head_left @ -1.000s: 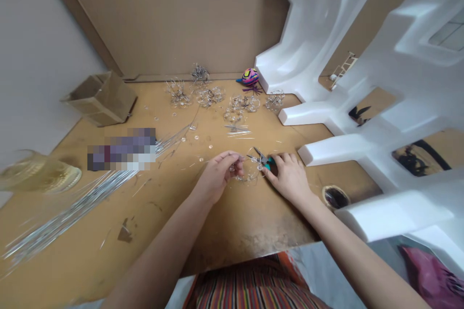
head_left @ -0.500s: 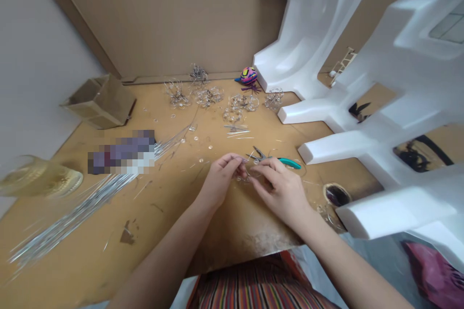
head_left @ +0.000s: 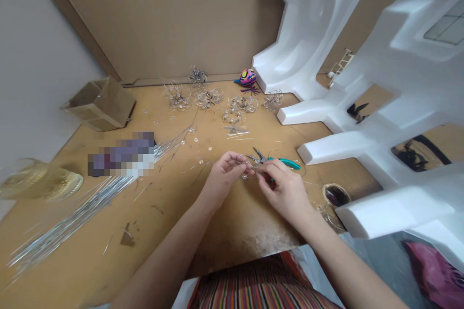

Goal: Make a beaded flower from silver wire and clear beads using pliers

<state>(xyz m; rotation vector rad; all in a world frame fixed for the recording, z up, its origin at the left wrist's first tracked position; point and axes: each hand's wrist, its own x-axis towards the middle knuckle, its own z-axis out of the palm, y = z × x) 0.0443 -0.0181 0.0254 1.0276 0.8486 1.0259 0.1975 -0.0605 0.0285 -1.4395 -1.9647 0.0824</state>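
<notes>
Over the near middle of the table, my left hand [head_left: 227,174] pinches a thin piece of bent wire [head_left: 251,166] between thumb and fingers. From the other side my right hand [head_left: 281,181] grips the same wire, its fingertips closed and close to the left ones. A small clear round piece [head_left: 244,176] shows just under the fingers; whether it hangs on the wire I cannot tell. Right behind my right hand lie pliers with teal handles [head_left: 290,163], partly hidden by it. Several small clear rings [head_left: 201,161] lie on the table past my left hand.
A bundle of long metal wires [head_left: 78,217] lies at left, beside a pixelated dark object [head_left: 123,152]. Coiled wire pieces [head_left: 208,98] stand along the back, near a cardboard box [head_left: 105,106] and a colourful ball-like figure [head_left: 248,77]. White moulded arms [head_left: 326,147] jut in from the right.
My right fingers have closed in from a wider spread to a pinch on the wire, a little further right. My left hand has barely shifted.
</notes>
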